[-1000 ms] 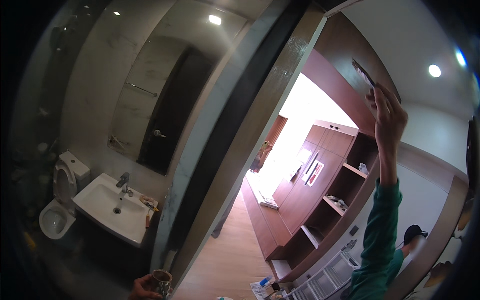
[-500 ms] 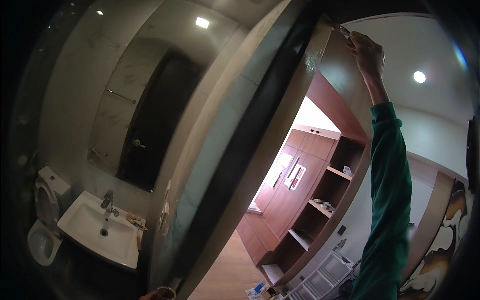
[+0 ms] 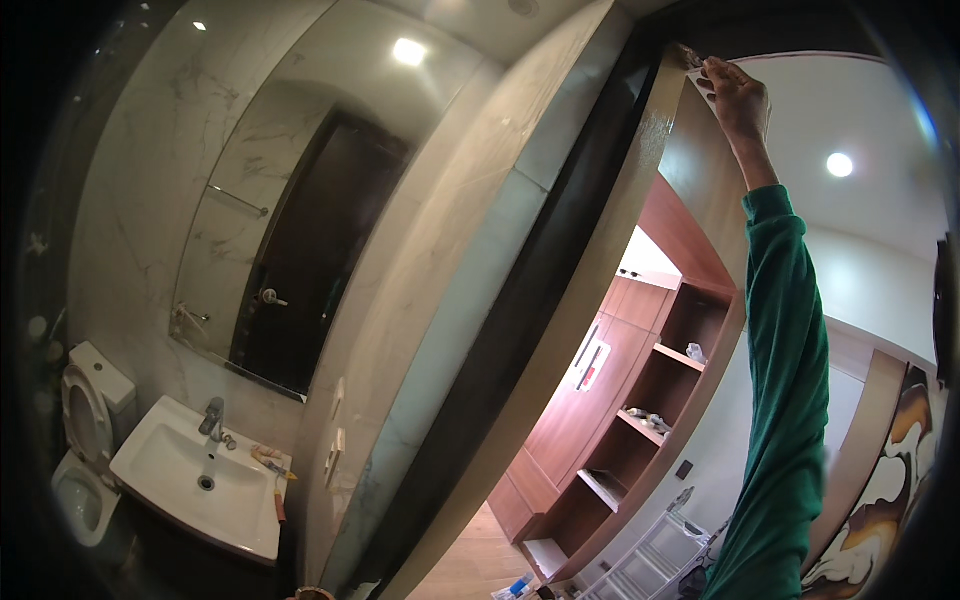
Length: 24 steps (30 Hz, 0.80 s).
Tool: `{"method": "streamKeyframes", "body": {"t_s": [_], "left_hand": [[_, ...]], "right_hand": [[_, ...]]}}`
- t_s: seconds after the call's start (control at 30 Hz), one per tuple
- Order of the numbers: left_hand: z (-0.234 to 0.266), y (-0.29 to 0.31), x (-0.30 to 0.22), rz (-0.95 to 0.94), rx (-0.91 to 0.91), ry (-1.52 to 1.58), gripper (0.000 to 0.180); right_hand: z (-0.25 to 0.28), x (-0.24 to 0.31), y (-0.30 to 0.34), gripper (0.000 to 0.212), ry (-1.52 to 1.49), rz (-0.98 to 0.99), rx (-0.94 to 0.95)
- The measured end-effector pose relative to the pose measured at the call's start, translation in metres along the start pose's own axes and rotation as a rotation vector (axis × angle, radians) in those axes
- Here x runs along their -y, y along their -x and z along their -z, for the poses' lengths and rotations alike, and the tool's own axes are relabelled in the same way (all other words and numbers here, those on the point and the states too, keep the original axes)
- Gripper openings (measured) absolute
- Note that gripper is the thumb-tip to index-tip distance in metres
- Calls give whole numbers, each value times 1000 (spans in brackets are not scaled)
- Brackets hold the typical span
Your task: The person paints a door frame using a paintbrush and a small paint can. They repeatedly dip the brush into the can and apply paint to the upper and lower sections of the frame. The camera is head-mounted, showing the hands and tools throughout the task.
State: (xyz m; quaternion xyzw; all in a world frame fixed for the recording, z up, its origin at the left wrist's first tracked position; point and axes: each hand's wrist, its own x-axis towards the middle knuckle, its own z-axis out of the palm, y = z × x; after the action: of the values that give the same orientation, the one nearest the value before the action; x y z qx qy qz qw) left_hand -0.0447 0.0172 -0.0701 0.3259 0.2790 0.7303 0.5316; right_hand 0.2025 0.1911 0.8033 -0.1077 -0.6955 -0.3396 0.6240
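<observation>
Pinching a thin flat tool [image 3: 688, 57] in the right hand [image 3: 738, 95] at the top corner of a smooth tan door frame [image 3: 592, 250], just above a glossy streaky patch [image 3: 655, 135]. Cannot tell the left hand's state.

The toilet [image 3: 95, 420] stands left of the sink [image 3: 165, 462], the door frame [image 3: 578, 300] between sink and shelves [image 3: 602, 488].

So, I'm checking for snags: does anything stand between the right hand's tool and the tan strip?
Nothing visible does: the tool in the right hand is at the top of the tan strip. Whether it touches is unclear.
</observation>
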Motion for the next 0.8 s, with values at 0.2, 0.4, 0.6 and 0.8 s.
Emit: {"method": "streamKeyframes", "body": {"t_s": [0.2,0.4,0.6,0.8], "left_hand": [[2,-4,9,37,3,33,61],[1,-12,19,43,34,81,61],[0,-17,25,16,50,88,62],[-4,-22,18,6,71,28,65]], "right_hand": [[-6,-3,-8,34,89,34,-18],[-10,-7,-14,31,129,5,4],[0,-3,-1,27,12,-28,-56],[-7,4,-6,27,125,29,-57]]}}
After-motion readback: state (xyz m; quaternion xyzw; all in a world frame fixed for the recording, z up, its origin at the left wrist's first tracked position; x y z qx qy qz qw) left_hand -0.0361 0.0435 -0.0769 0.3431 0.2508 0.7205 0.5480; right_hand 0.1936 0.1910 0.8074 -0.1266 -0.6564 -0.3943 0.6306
